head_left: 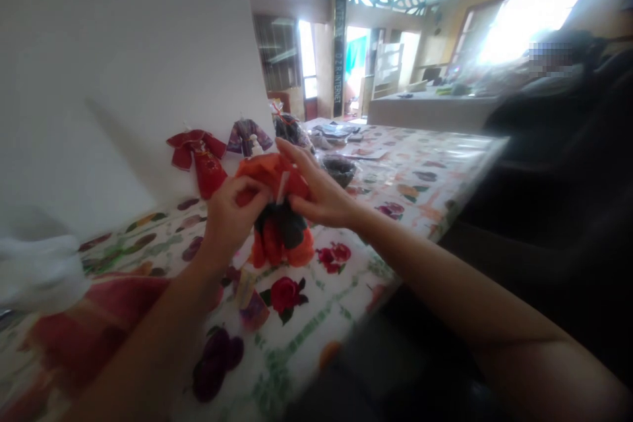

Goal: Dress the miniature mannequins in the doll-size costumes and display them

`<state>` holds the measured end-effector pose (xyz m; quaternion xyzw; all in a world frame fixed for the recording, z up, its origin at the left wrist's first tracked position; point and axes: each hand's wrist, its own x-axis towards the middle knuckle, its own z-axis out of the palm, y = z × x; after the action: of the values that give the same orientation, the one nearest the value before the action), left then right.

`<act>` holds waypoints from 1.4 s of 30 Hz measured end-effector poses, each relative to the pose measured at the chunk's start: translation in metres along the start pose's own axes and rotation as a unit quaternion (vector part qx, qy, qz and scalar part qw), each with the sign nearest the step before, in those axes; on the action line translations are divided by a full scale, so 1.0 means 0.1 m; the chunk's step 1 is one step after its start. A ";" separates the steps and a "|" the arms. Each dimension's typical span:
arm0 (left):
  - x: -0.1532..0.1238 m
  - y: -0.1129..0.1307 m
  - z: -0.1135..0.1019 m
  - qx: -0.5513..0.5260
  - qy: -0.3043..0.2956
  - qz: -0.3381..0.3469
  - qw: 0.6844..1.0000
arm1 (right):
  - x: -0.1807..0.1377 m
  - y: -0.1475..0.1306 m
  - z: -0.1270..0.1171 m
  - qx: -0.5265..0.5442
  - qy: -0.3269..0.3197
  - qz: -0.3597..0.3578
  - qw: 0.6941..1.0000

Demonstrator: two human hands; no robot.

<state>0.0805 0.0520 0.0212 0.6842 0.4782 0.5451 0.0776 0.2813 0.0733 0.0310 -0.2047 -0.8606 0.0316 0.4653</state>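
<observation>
A small orange-red doll dress point(284, 247) with a dark green middle is held up above the table between my two hands. My left hand point(235, 201) pinches its upper left part, thumb and forefinger pressed together. On the other side, my right hand point(321, 191) grips the dress, with the thumb in front and the fingers stretched along its top edge. A pale narrow strip point(283, 188) shows between the hands on the cloth. Just above the dress is a small white knobbed piece point(255, 145); whether it is joined to the dress I cannot tell.
A red doll dress point(200, 158) and a purple patterned one point(247, 135) stand behind, by a white panel point(123, 66). A dark bowl point(339, 170) sits beyond my right hand. Red cloth point(99, 316) and a white bundle point(39, 273) lie at left. A person point(554, 92) is at right.
</observation>
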 end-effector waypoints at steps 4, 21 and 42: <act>0.00 0.01 0.00 0.005 0.002 -0.002 1.000 | -0.24 -0.04 0.08 -0.052 0.151 -0.006 0.987; -0.03 0.09 0.01 0.023 0.001 -0.017 1.000 | -0.29 0.02 0.34 -0.070 0.178 0.075 0.979; -0.12 0.12 0.05 0.042 -0.012 0.004 0.999 | -0.22 -0.02 0.43 -0.038 0.145 0.091 0.984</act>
<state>0.0921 0.0389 0.0193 0.6950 0.4971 0.5168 0.0523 0.2565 0.0689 -0.0100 -0.3024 -0.7621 0.0111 0.5725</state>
